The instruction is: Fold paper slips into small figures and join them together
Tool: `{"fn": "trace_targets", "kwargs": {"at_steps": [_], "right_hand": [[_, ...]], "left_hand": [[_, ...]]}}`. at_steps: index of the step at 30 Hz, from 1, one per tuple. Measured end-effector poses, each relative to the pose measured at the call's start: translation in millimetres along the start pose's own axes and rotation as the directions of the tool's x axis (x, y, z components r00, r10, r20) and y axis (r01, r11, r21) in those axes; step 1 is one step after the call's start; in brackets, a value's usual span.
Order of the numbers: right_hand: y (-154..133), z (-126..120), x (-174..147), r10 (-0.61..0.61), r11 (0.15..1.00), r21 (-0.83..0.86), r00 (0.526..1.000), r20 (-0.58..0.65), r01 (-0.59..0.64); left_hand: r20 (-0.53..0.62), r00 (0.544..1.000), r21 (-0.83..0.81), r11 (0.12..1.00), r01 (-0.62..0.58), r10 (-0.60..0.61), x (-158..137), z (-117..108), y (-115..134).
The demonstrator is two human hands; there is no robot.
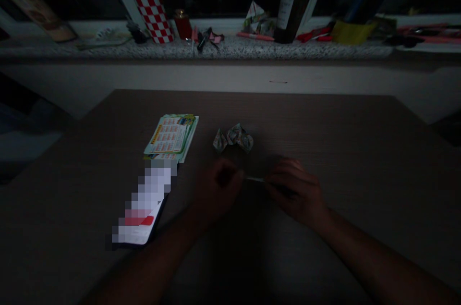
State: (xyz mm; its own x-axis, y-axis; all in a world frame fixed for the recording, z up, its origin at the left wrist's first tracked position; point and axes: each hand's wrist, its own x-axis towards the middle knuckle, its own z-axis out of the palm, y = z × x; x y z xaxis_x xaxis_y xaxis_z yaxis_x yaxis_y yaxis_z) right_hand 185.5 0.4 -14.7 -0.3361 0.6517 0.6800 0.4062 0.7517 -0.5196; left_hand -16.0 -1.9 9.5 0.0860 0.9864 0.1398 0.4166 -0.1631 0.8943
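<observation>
"Hands, first: where are they, and what do they hold?"

"Both are over the near middle of a dim wooden table [360, 151], pinching opposite ends of a thin pale strip [254, 179]. The left hand [221, 189] has its fingers curled, thumb side toward the strip; the right hand [298, 189] meets the other end with its fingertips. Only a narrow line shows between them, so I cannot tell whether it is a flat piece seen edge-on."

"What lies around them?"

"Just beyond the hands is a small cluster of folded paper [239, 138], printed and peaked; whether its parts are joined, I cannot tell. To the left is a loose stack of printed cards [169, 137], and nearer the person, a lit phone [144, 204] with most of its screen blurred out. A windowsill [230, 50] crowded with small objects runs behind."

"What could go wrong?"

"In my judgement, three things. Pulling the ends unevenly could crease or tear the strip, if it is paper. Poor light could make a fold or edge easy to misplace. And a forward slip of the left hand could knock the folded paper, since it sits so near."
</observation>
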Motion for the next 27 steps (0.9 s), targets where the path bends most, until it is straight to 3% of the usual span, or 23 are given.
{"fn": "trace_targets", "kwargs": {"at_steps": [1, 3, 5, 11, 19, 27], "right_hand": [[0, 0, 0, 0.0, 1.0, 0.004, 1.0, 0.001, 0.0], [-1, 1, 0, 0.0, 1.0, 0.011, 1.0, 0.0, 0.0], [-1, 1, -1, 0.001, 1.0, 0.014, 1.0, -0.006, -0.001], [1, 1, -2, 0.014, 1.0, 0.021, 1.0, -0.003, -0.014], [-5, 0, 1, 0.014, 1.0, -0.017, 1.0, 0.026, -0.014], [-9, 2, 2, -0.086, 0.996, -0.017, 0.996, 0.011, 0.086]], "left_hand": [[-0.006, 0.987, 0.113, 0.98, -0.161, 0.163, -1, -1, 0], [0.066, 0.911, 0.226, 0.883, -0.412, 0.408, -3, -1, 0], [0.104, 0.848, 0.258, 0.81, -0.527, 0.519, -4, 0, -1], [0.102, 0.815, 0.302, 0.763, -0.572, 0.571, -1, -1, -6], [0.187, 0.818, 0.407, 0.715, -0.569, 0.544, -3, 3, -3], [0.309, 0.724, 0.389, 0.612, -0.688, 0.617, -7, 14, 6]]}}
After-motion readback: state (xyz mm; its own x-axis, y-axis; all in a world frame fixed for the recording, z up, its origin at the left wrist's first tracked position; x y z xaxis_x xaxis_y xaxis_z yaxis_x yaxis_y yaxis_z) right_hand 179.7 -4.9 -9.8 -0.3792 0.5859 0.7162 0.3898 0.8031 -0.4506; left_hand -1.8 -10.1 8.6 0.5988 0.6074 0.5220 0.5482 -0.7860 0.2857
